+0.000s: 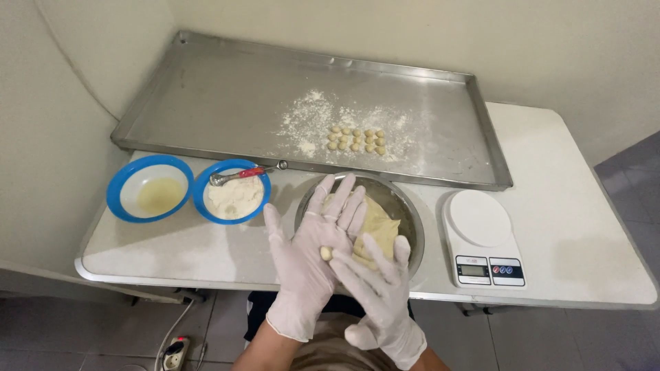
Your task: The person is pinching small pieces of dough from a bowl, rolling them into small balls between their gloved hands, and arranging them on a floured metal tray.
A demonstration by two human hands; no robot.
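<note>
Both my hands wear white gloves and meet over a metal bowl [405, 206] holding a pale yellow lump of dough [378, 223]. My left hand [313, 251] lies palm up with fingers spread. A small dough ball [326, 253] sits on that palm. My right hand [378, 288] presses flat against the ball from the right, fingers extended. Farther back, several small dough balls [356, 139] lie in rows on a floured patch of a large steel tray [206, 96].
A blue-rimmed bowl of flour [234, 196] with a red-handled spoon [244, 174] stands left of the metal bowl. Another blue-rimmed bowl [149, 187] holds yellowish liquid. A white kitchen scale [481, 237] sits at the right. All rest on a white table [584, 206] against the wall.
</note>
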